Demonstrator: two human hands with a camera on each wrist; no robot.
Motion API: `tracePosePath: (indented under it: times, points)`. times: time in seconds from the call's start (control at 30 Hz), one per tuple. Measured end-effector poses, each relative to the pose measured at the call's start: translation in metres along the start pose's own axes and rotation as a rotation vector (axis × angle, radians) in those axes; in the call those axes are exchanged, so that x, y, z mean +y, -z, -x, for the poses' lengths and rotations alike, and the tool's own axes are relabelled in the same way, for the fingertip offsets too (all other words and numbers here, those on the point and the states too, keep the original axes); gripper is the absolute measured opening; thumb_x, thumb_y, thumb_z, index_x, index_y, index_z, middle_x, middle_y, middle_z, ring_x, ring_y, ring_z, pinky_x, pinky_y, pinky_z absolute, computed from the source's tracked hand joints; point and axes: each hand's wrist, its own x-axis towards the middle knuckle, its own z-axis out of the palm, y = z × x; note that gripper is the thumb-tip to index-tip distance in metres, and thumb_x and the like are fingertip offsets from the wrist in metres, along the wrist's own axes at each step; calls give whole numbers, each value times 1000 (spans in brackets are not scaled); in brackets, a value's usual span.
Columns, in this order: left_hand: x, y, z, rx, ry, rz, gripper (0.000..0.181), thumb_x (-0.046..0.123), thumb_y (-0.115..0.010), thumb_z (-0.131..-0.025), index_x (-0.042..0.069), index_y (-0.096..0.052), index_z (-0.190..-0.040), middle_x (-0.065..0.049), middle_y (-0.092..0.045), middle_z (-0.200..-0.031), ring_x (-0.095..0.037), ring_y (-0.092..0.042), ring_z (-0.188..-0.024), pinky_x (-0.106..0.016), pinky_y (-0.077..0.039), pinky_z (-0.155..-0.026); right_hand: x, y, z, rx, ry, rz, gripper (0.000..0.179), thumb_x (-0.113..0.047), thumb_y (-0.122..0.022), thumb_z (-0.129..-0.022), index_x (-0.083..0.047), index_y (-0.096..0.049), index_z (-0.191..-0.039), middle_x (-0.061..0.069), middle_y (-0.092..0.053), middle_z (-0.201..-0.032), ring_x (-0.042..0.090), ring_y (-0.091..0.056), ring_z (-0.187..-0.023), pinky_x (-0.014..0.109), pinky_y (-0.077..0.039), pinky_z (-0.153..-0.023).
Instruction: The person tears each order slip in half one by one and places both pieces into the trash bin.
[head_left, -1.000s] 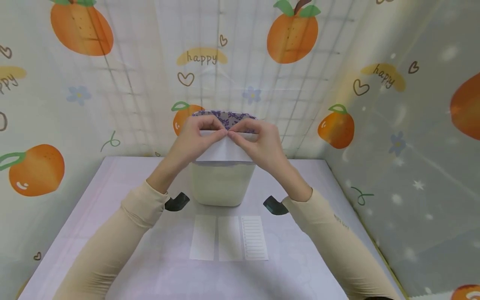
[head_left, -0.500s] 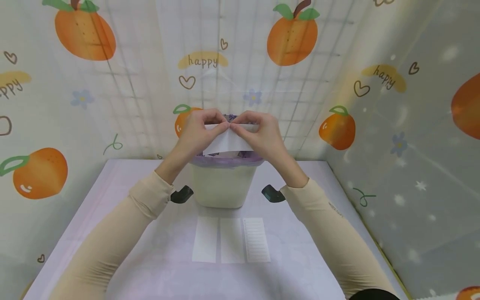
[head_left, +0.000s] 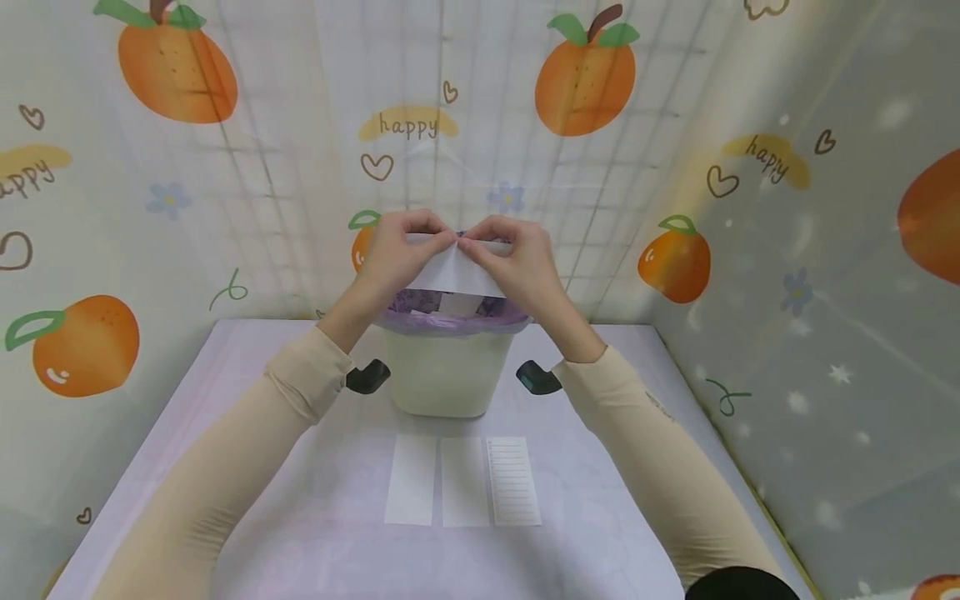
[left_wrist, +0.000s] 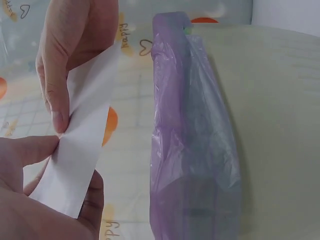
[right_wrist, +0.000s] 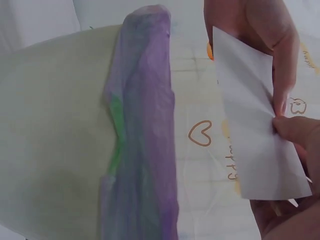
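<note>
A pale backdrop (head_left: 285,83) printed with oranges, hearts and the word "happy" runs from left of the bin (head_left: 450,375), behind it, and round to its right. Left of the bin, a beige left sleeve (head_left: 202,475) reaches up from the near side, with a black piece (head_left: 367,377) showing at its cuff just beside the bin's left wall. The left hand (head_left: 395,257) is above the bin's left side, its fingers and thumb pinching the top edge of a white sheet (head_left: 457,271) close to the middle.

The sheet hangs over the bin's mouth, apart from the purple liner (head_left: 453,323) folded over the rim. Below the sheet's lower edge, some white pieces (head_left: 459,306) show inside the bin; they may be paper, but the view is too small to be sure. In front of the bin, on the bench (head_left: 300,517), lie a plain left slip (head_left: 411,481), a plain middle slip (head_left: 462,482) and a lined right slip (head_left: 513,482), side by side.

The right hand (head_left: 528,258) is above the bin's right side, its fingers and thumb pinching the same edge, fingertips meeting the left hand's. Right of the bin come a second black piece (head_left: 538,377) and the beige right sleeve (head_left: 652,458).
</note>
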Motion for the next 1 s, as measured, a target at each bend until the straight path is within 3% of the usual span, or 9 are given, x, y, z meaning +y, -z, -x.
tracePosePath:
  times: [0.2, 0.43, 0.77, 1.0]
  points:
    - [-1, 0, -9, 2, 100, 77, 12, 16, -74, -98, 5, -79, -95, -5, -76, -104, -14, -61, -104, -31, -48, -91, 2, -1, -8, -3, 17, 21, 12, -21, -79, -97, -9, -81, -96, 7, -81, -93, 18, -71, -101, 33, -49, -93]
    - [3, 1, -18, -18, 251, 215, 11, 16, -75, -97, 6, -78, -95, -4, -74, -98, -16, -64, -86, -28, -52, -76, 1, 0, -15, 17, 34, 74, 13, -23, -79, -97, -10, -81, -97, 7, -80, -93, 19, -72, -99, 30, -49, -89]
    - [9, -3, -22, -43, 355, 323, 12, 14, -76, -96, 3, -80, -99, -3, -71, -103, -17, -63, -92, -28, -53, -75, -4, 5, -11, 94, 134, 124, 13, -21, -81, -95, -8, -81, -95, 7, -80, -91, 19, -74, -91, 31, -51, -84]
    - [3, -9, -21, -59, 374, 318, 12, 14, -76, -96, 8, -78, -87, -1, -70, -94, -14, -62, -80, -24, -50, -68, -9, 10, -8, 109, 157, 118, 10, -17, -82, -94, -7, -82, -96, 7, -81, -92, 20, -74, -92, 32, -52, -86]
